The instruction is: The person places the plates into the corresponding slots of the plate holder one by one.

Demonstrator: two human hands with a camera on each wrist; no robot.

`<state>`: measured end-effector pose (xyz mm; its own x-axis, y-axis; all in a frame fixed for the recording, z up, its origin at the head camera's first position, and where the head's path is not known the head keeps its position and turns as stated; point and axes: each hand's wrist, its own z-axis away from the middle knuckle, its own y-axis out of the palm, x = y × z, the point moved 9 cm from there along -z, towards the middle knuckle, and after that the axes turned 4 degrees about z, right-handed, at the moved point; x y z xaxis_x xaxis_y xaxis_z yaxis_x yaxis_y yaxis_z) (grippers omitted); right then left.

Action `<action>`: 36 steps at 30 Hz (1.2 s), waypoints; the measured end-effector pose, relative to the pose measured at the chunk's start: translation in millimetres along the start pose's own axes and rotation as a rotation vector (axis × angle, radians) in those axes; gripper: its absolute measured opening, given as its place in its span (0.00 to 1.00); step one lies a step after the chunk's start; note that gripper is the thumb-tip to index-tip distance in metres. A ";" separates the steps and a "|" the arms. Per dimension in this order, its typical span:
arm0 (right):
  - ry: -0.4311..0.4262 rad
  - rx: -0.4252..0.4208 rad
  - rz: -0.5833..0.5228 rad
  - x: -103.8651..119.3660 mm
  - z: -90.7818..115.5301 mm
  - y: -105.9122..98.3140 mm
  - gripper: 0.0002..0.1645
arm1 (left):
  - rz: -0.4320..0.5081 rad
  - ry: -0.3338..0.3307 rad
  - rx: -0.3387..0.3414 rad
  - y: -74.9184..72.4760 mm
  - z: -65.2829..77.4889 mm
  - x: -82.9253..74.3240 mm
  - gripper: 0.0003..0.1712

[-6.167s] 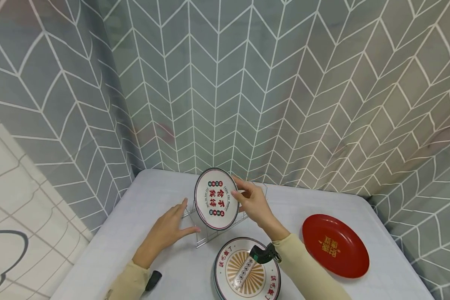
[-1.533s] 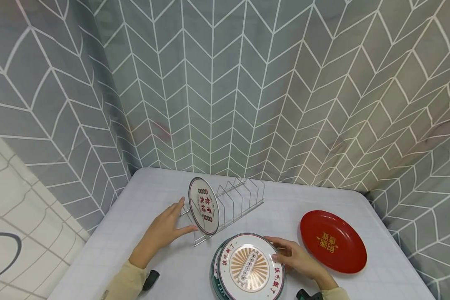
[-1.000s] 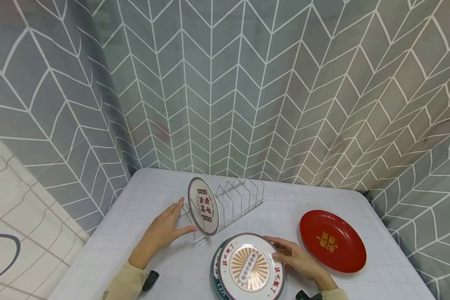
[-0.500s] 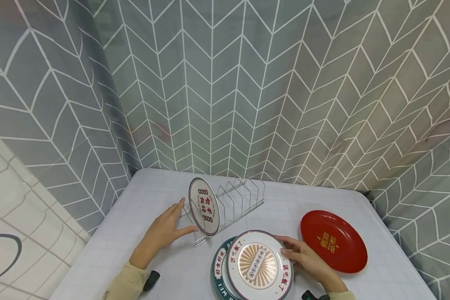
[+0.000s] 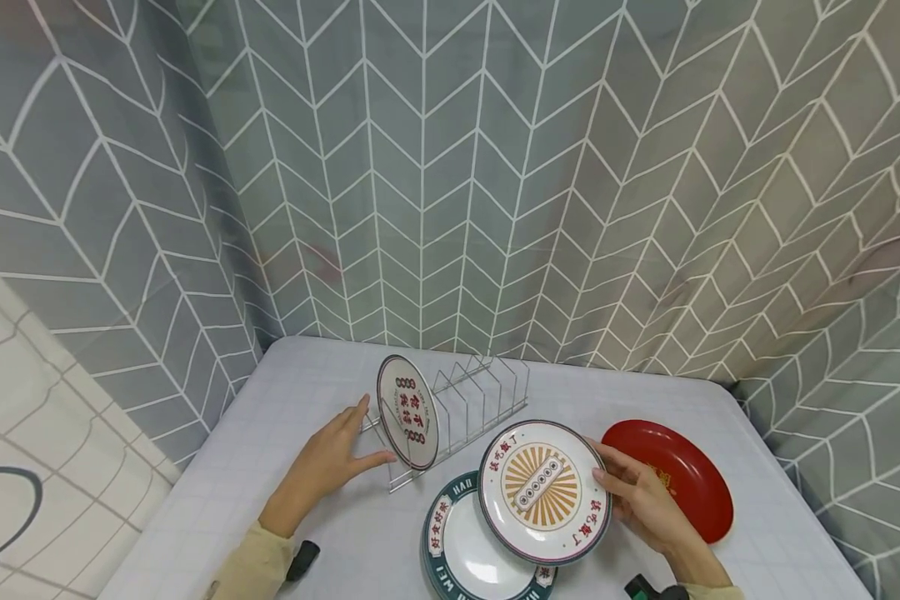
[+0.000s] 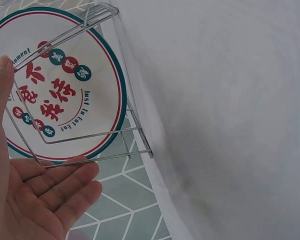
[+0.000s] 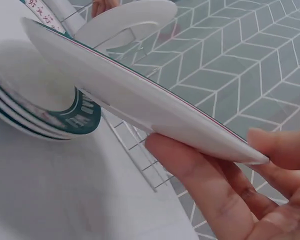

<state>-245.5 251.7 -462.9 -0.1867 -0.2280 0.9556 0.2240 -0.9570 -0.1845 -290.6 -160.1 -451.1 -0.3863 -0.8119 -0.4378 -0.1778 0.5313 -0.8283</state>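
"While the right hand [image 5: 648,500] is pinching the sunburst plate [image 5: 545,487] at its right edge, thumb above and fingers beneath, where is that plate sitting?"

"It is hanging tilted above the far right side of the green-rimmed stack [image 5: 465,533], partly covering it; whether the two are touching, the views are not showing clearly."

"And the left hand [image 5: 330,458]?"

"It is lying relaxed, fingers spread rather than clenched, around the near end of the wire rack [image 5: 483,432], beside the standing plate [image 5: 408,412]. How firmly it is pressing the wires, nobody is able to tell."

"What could be going wrong?"

"Since one hand is bearing the weight from a single edge, the far side could be dipping and knocking the stack. The glazed rim is looking slick, so a slack thumb could be letting it slide."

"And around the rack?"

"A bump could be rocking the standing plate, particularly if the left hand is barely bracing the wires. The red dish [image 5: 690,475] is lying close beside the right hand, so a wide swing could be clipping it."
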 end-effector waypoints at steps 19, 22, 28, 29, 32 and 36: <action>-0.120 -0.219 0.187 71.5 -12.4 -1.8 0.33 | 0.001 0.005 0.005 0.7 0.4 1.3 0.63; -0.140 -0.219 0.181 85.0 -18.3 2.7 0.33 | 0.004 0.007 0.003 0.9 -0.1 1.5 0.63; -0.211 -0.190 0.195 114.7 -36.4 16.8 0.33 | 0.009 -0.006 0.014 1.0 -1.1 2.1 0.63; -0.223 -0.181 0.196 119.8 -39.9 20.0 0.33 | 0.009 -0.008 0.016 1.2 -0.9 2.2 0.63; -0.245 -0.163 0.208 135.2 -49.3 30.4 0.32 | 0.011 -0.012 0.020 1.1 -0.3 1.6 0.63; -0.290 -0.132 0.204 155.3 -60.9 46.0 0.31 | 0.006 -0.016 0.020 0.6 -0.1 0.5 0.63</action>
<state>-322.4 161.3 -336.9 0.1314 -0.3739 0.9181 0.1003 -0.9164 -0.3876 -290.9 -160.2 -451.8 -0.3726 -0.8124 -0.4485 -0.1572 0.5316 -0.8323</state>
